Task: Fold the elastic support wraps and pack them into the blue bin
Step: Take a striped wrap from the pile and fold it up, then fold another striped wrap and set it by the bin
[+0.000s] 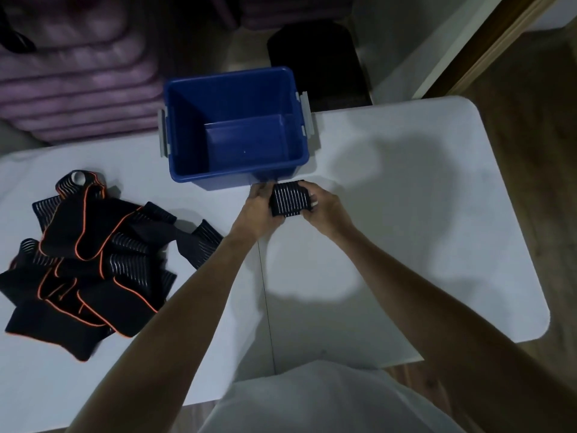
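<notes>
One folded wrap, black with pale ribbing, sits between your two hands just in front of the blue bin, close to its near wall. Your left hand grips the wrap's left edge, fingers curled around it; your right hand grips the right edge the same way, fingertips tucked over the fabric. Whether the wrap touches the table or is held slightly above it cannot be told.

Item: blue bin, open-topped, grey latches on its left and right sides, standing at the far edge of the white table. Its visible interior holds nothing.

Item: pile of unfolded wraps, black with orange piping and the same pale ribbing, heaped loosely on the table to your left, well apart from the bin and from your hands. The count of pieces in the heap cannot be told; they overlap.

Item: white table, two panels meeting at a seam that runs toward you from beneath your hands.

Item: black chair back beyond the table, behind the bin's right side.

Item: purple quilted cushion at far left, beyond the table edge.
</notes>
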